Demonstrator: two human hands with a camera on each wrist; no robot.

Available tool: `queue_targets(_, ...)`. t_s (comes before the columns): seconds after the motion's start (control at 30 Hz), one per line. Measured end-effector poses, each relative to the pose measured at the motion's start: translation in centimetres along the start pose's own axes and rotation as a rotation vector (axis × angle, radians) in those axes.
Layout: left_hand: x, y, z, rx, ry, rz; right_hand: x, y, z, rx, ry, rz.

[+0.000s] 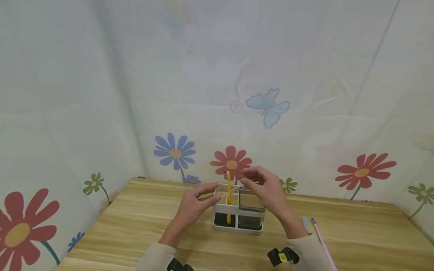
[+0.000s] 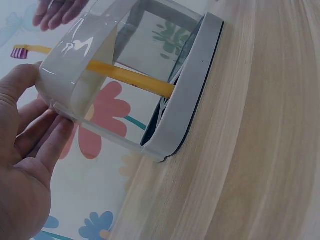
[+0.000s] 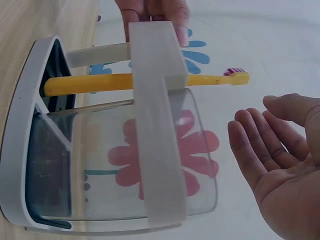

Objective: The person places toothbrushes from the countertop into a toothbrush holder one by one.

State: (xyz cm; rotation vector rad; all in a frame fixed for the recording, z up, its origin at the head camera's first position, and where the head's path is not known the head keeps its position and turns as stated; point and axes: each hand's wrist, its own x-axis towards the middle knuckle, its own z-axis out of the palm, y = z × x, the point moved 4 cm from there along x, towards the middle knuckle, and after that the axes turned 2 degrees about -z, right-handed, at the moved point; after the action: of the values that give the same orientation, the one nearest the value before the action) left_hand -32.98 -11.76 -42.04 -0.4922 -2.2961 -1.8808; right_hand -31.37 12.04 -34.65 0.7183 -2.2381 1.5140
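A white toothbrush holder [image 1: 237, 230] with a dark base stands upright on the wooden table. In its divided side is a yellow toothbrush [image 1: 228, 197], purple bristles up. A clear cup [image 3: 110, 200] fills the other compartment. My left hand [image 1: 194, 205] grips the holder's upper frame at its left side, thumb and fingers at the rim. Just above the right side of the holder hovers my right hand [image 1: 268, 188], its fingers loosely bent with nothing in them. In the right wrist view that hand is apart from the toothbrush head.
To the right of the holder, a pink toothbrush [image 1: 323, 242] and a bluish one [image 1: 304, 223], partly hidden by the right forearm, lie on the table [image 1: 112, 226]. Behind the table hangs a white cloth [image 1: 203, 94] printed with flowers and a butterfly.
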Motion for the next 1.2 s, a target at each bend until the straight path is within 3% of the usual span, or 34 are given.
queue_targets(0.27, -0.1, -0.1, -0.1, -0.020, -0.011, 0.004, -0.3, -0.9, -1.3, 0.024, 0.032, -0.056)
queue_targets(0.6, -0.1, 0.0, -0.2, -0.014, -0.010, 0.007, -1.3, -1.3, -3.8, -0.017, 0.066, -0.047)
queue_targets(0.8, -0.1, 0.0, 0.0, -0.014, -0.006, 0.001, -2.1, -1.1, -5.9, 0.065, 0.061, -0.064)
queue_targets(1.2, -0.1, 0.2, 0.0, -0.010, -0.006, -0.004, -4.4, 0.1, -9.6, 0.117, 0.062, 0.063)
